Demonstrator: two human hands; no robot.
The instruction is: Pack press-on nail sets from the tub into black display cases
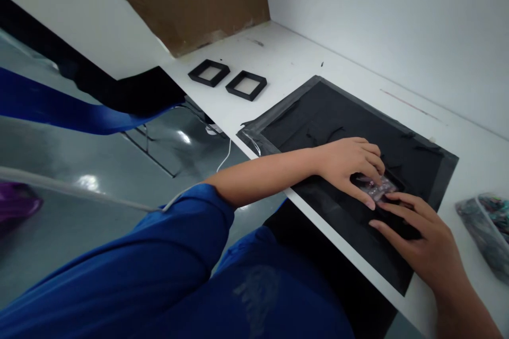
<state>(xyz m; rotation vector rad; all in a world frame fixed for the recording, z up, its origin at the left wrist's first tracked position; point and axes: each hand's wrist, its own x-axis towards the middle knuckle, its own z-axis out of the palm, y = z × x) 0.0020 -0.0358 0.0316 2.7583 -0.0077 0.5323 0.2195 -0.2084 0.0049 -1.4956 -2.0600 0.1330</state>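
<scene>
A small clear, shiny piece with pinkish glints (377,188) lies on a dark item on the black mat (358,116). Over its left side reaches my left hand (353,167), its fingertips touching it and its thumb spread below. From the right comes my right hand (423,233), the fingertips at the piece's right edge and the thumb held apart on the near side. What lies beneath the fingers is partly hidden, so the dark item's outline is unclear.
Two black square frames (209,73) (246,85) lie on the white table (278,58) beyond the mat. A clear box of small colourful pieces (485,233) stands at the right. A brown board (191,0) rises at the back, and a white cable (225,159) hangs by the table edge.
</scene>
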